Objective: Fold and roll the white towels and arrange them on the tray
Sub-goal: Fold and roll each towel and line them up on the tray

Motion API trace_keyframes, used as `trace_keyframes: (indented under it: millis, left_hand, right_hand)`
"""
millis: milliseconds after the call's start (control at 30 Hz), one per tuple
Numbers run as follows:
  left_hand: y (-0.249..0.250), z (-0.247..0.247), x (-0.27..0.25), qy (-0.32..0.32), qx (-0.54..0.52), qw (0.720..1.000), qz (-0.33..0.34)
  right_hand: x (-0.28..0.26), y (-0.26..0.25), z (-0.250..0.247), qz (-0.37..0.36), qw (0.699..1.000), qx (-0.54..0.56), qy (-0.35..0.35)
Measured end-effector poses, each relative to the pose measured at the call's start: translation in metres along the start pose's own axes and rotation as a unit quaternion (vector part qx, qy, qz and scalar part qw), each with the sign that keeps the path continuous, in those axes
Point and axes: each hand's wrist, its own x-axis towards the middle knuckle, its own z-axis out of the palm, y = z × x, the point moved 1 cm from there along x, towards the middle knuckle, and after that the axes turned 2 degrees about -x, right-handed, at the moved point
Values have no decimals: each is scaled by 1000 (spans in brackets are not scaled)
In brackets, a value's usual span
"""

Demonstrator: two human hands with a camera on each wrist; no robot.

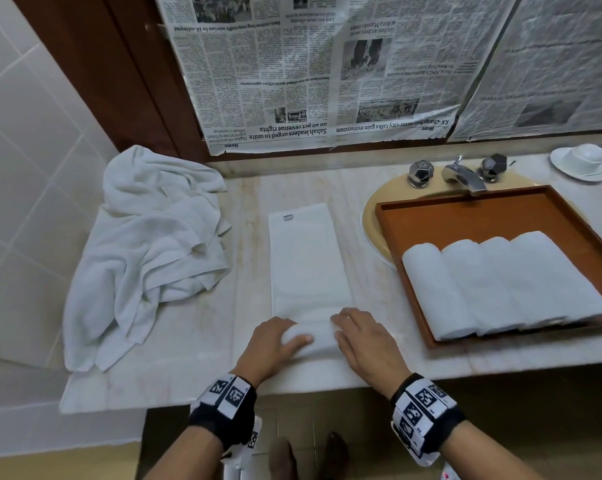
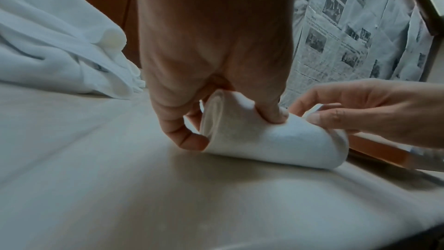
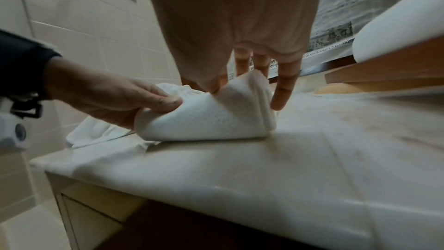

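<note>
Both hands, left hand [image 1: 273, 344] and right hand [image 1: 363, 339], curl around the half-rolled towel [image 1: 308, 271] at lower centre on the marble counter [image 1: 202, 341] (newspaper [image 1: 292, 71] above); tray [image 1: 465, 216], right, holds four rolled towels [image 1: 500, 282].

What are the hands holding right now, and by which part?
Both hold the folded towel by its rolled near end: the left hand grips the roll's left end, thumb on top, and the right hand grips its right end. The rest lies flat on the counter.
</note>
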Motion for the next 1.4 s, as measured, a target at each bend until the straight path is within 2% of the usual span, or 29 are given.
trace_keyframes:
  millis: [67,167,300,433,533,600,667,733,800,900,1067,1167,1233,1333,1400]
  left_hand:
    - [1,3,3,12,-5,1000,-12]
    - [-5,10,2,23,8,1000,-13]
    - [-5,18,-11,69,106,990,56]
    - [-12,20,-19,90,157,977,113]
    - [-13,14,-18,59,135,985,93]
    - [-12,8,-9,27,90,993,66]
    - [-10,1,2,4,46,998,37]
    - [-12,-1,13,-6,26,999,20]
    - [-12,0,18,-10,23,1000,6]
    - [-3,5,12,2,60,998,-2]
    - [0,17,-12,65,148,985,54]
    - [-2,19,-23,87,187,975,83]
    - [-5,18,-28,63,191,976,77]
    - [-12,14,-28,22,142,987,70]
    - [-14,10,-20,-2,120,991,58]
  right_hand:
    - [1,2,-1,-29,999,-13,-36]
    - [7,12,-4,1,993,25,-115]
    - [22,15,-9,72,976,121,-166]
    - [28,18,-15,87,960,170,-206]
    - [22,14,-11,79,973,108,-189]
    - [15,7,-7,48,993,19,-109]
    - [8,1,-3,-3,999,-26,-42]
    - [4,0,2,-28,998,-48,-29]
    - [8,2,4,-34,997,-43,-49]
    - [25,9,0,-4,995,-6,-99]
    - [39,15,-11,60,971,103,-210]
    - [34,14,-18,74,952,119,-271]
    - [26,12,-21,75,951,132,-271]
    - [13,10,-22,118,953,181,-212]
    - [8,6,-18,123,966,152,-168]
